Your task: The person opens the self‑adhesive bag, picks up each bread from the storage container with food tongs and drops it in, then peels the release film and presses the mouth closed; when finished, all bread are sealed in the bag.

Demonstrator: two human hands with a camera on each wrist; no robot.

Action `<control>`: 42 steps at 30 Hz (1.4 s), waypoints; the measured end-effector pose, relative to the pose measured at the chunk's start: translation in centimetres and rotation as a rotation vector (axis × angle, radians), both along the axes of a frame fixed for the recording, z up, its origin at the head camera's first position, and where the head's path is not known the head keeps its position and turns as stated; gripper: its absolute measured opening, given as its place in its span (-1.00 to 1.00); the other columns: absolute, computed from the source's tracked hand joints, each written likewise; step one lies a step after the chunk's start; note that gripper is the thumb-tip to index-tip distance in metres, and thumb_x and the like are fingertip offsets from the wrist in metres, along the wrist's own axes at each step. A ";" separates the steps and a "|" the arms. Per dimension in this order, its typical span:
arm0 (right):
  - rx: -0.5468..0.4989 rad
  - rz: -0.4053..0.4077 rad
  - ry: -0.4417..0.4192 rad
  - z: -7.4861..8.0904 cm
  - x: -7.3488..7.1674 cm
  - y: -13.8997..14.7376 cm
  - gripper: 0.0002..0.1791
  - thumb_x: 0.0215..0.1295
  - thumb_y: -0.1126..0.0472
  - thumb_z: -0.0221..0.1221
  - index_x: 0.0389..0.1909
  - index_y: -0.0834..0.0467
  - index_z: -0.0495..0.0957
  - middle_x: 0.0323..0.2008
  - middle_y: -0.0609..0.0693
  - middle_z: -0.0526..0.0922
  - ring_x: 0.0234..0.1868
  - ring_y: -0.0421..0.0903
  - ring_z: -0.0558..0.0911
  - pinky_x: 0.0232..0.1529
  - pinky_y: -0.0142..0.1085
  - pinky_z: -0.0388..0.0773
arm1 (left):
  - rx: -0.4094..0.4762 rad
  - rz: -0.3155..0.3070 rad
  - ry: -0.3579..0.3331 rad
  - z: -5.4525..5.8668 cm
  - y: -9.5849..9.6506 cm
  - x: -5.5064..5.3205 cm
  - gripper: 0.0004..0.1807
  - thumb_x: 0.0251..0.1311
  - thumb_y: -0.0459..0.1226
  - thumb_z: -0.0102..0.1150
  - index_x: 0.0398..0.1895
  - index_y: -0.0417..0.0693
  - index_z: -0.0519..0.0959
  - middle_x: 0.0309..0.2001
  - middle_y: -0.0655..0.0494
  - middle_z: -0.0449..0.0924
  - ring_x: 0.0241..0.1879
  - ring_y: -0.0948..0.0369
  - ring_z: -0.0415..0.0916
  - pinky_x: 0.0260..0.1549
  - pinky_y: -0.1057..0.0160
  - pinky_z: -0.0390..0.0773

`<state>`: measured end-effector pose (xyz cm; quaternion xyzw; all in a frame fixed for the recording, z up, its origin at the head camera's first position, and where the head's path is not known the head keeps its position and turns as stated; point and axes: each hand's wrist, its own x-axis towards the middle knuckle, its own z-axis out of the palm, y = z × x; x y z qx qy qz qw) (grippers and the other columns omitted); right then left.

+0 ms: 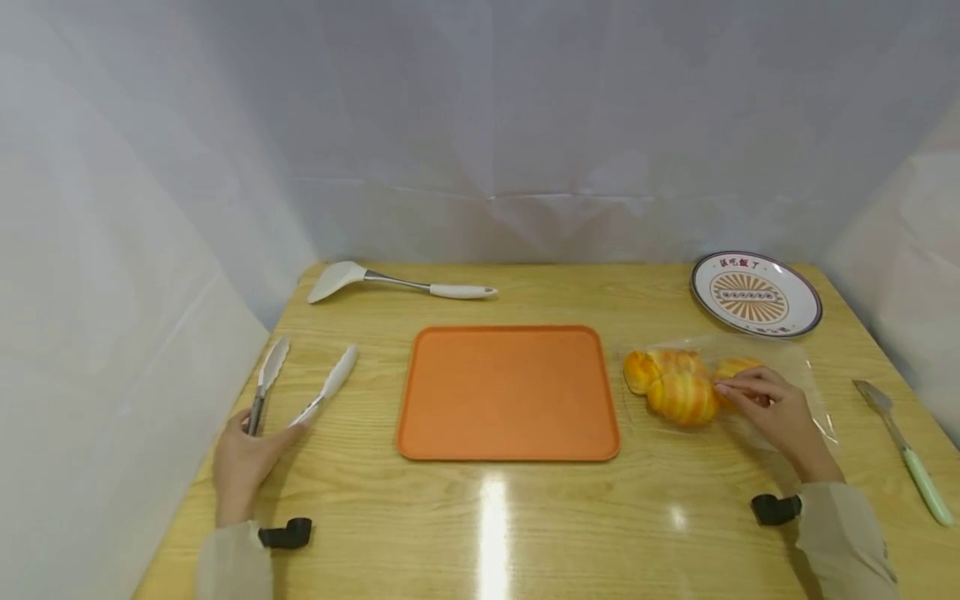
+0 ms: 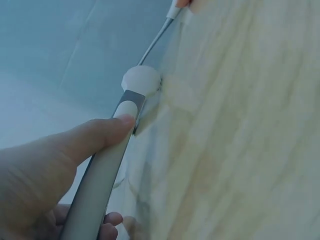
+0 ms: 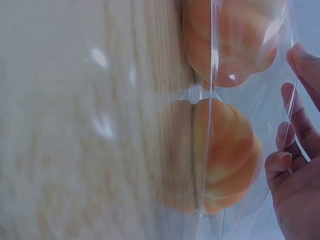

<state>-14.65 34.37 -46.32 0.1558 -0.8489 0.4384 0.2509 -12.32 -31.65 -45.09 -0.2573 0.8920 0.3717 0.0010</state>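
Note:
On the left side of the table my left hand grips a pair of tongs, whose white-tipped arms are spread apart and point away from me. The left wrist view shows the thumb lying along one tong arm. At the right my right hand pinches a clear plastic bag with thumb and fingertips. Inside the bag lie several golden bread rolls. Up close in the right wrist view, a ridged roll shows through the film beside the fingers.
An orange tray lies between the hands. A white spatula rests along the back left edge. To the back right is a patterned plate, and a green-handled server lies at the far right. White sheeting surrounds the table.

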 end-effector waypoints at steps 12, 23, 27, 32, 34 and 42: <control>0.051 -0.031 -0.078 0.0 0.0 0.3 -0.86 0.10 0.51 0.31 -0.29 0.35 0.70 -0.37 -0.52 0.53 -0.48 -0.38 0.28 -0.50 -0.46 0.18 | -0.055 -0.017 0.023 -0.4 -0.2 0.3 0.19 -0.03 0.16 0.41 0.46 -0.41 0.06 0.25 -0.53 0.18 0.18 -0.31 0.18 0.16 -0.28 0.24; 0.126 0.013 -0.033 3.2 -1.2 0.2 -0.83 0.12 0.46 0.32 -0.25 0.27 0.72 -0.37 -0.53 0.50 -0.48 -0.36 0.24 -0.48 -0.45 0.15 | -0.177 -0.043 0.140 0.8 1.8 -0.2 0.10 0.00 -0.02 0.45 0.49 -0.26 0.05 0.34 -0.54 0.00 0.26 -0.42 -0.04 0.16 -0.38 0.01; 0.171 0.110 0.020 6.4 -2.9 -0.6 -0.81 0.10 0.49 0.31 -0.25 0.27 0.72 -0.38 -0.44 0.51 -0.47 -0.35 0.26 -0.47 -0.43 0.16 | -0.173 -0.163 0.455 2.2 6.2 -1.1 -0.23 0.01 -0.25 0.46 0.29 -0.33 0.36 0.21 -0.47 0.23 0.19 -0.36 0.13 0.13 -0.35 0.08; 0.350 0.204 -0.044 10.1 -5.6 -2.7 -0.87 0.25 0.36 0.26 -0.21 0.22 0.72 -0.32 -0.24 0.59 -0.49 -0.33 0.31 -0.49 -0.43 0.24 | -0.083 -0.501 0.690 2.8 14.7 -2.6 -0.54 0.04 -0.42 0.40 0.05 -0.35 0.55 -0.04 -0.35 0.49 -0.07 -0.22 0.42 -0.04 -0.15 0.42; 0.447 0.239 -0.136 11.0 -6.9 -3.7 -0.84 0.31 0.27 0.23 -0.16 0.17 0.72 -0.30 -0.12 0.64 -0.48 -0.31 0.33 -0.48 -0.42 0.28 | 0.001 -0.646 0.649 3.0 18.8 -2.6 -0.60 0.09 -0.40 0.36 0.04 -0.30 0.58 -0.06 -0.26 0.54 -0.12 -0.14 0.49 -0.10 -0.05 0.52; 0.704 0.475 -0.563 10.6 -12.2 -6.6 -0.77 0.34 0.35 0.16 -0.04 0.25 0.67 -0.10 0.22 0.70 -0.31 -0.03 0.61 -0.26 -0.20 0.57 | 0.345 -0.995 0.263 2.4 32.0 -1.8 -0.65 0.33 -0.27 0.16 0.14 -0.20 0.55 -0.28 -0.05 0.69 -0.42 0.28 0.59 -0.43 0.42 0.57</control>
